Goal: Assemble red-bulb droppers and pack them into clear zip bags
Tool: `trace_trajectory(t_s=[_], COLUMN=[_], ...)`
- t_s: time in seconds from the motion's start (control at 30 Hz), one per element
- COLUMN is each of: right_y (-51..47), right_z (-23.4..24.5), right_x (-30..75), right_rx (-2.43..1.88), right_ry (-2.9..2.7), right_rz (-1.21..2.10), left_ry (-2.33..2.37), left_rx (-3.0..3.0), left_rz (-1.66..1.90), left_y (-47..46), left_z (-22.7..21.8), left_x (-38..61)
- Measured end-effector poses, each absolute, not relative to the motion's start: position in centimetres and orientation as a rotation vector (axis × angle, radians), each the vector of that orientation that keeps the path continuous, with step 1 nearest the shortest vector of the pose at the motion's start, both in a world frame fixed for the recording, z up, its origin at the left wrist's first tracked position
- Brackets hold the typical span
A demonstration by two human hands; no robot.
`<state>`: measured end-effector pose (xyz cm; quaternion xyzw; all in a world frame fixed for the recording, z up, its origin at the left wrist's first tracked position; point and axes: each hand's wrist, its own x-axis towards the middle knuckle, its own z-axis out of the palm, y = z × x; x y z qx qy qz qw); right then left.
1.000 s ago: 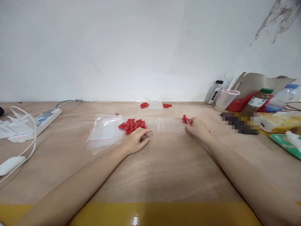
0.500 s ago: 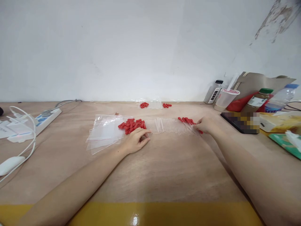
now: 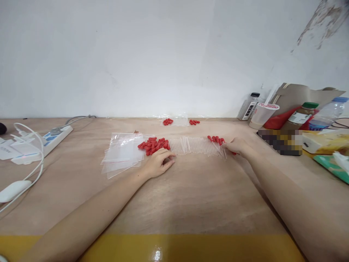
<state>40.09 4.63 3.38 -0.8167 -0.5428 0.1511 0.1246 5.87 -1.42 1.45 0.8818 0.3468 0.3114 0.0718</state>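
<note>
A row of thin clear tubes (image 3: 191, 145) lies side by side on the wooden table. To its left is a heap of red rubber-like bulbs (image 3: 151, 146). More red bulbs (image 3: 216, 139) sit along the far right end of the row, and a bit of red shows under my right hand. My left hand (image 3: 159, 162) rests on the table just in front of the heap, fingers loosely bent and thumb apart, holding nothing. At the right end of the row, my right hand (image 3: 236, 146) has its fingertips closed at a slanting clear tube; its grip is partly hidden.
Flat clear zip bags (image 3: 122, 153) lie left of the heap. By the wall are a filled bag (image 3: 180, 121) and small red bulbs. A power strip (image 3: 58, 140) with white cables stands left. Bottles (image 3: 299, 115), a cup (image 3: 263, 115) and a phone (image 3: 280, 142) are at right.
The slanting tubes by my right fingertips have shifted slightly left and lie closer to the row. My left hand has stayed put.
</note>
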Motion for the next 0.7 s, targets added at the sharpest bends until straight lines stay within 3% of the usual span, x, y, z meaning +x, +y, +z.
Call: trace_trajectory(t_s=[0.23, 0.5, 0.7], right_y=[4.9, 5.4, 5.6], right_z=[4.6, 2.9, 2.0], right_x=[42.7, 43.0, 43.5], right_rx=[-2.077, -2.293, -2.326], right_ry=[-1.427, -1.765, -1.732], right_rz=[0.67, 0.156, 0.267], left_ry=[1.041, 1.033, 1.025], left_rx=[2.645, 2.662, 2.673], left_rz=[0.931, 0.936, 0.921], left_y=[-1.5, -1.5, -1.4], left_z=[1.6, 1.6, 1.6], left_x=[5.9, 5.9, 6.0])
